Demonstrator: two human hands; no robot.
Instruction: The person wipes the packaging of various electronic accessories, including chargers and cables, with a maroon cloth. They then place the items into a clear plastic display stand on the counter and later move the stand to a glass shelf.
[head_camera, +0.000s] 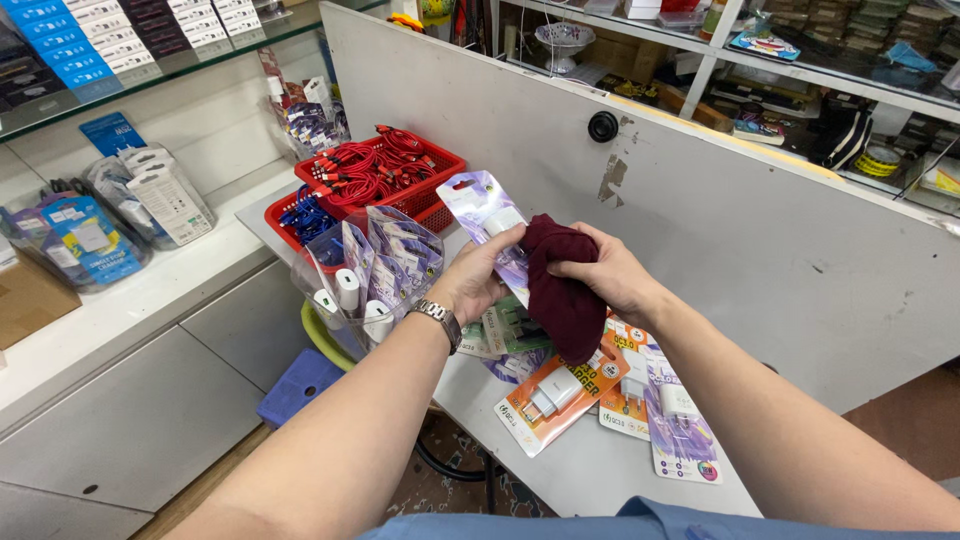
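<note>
My left hand (478, 278) holds a purple blister pack with a white charger (480, 208), tilted up over the small grey table (590, 470). My right hand (605, 272) grips a dark maroon cloth (562, 290) pressed against the pack's lower right side. The cloth hangs down over more packaged chargers, orange and purple ones (610, 395), lying flat on the table. A metal watch (438, 318) sits on my left wrist.
A clear bin of purple charger packs (375, 275) stands left of my hands. Behind it a red basket of red cables (385, 170). A grey partition (750, 200) rises behind the table. White counter with boxed goods (150, 205) at left; blue stool (295, 385) below.
</note>
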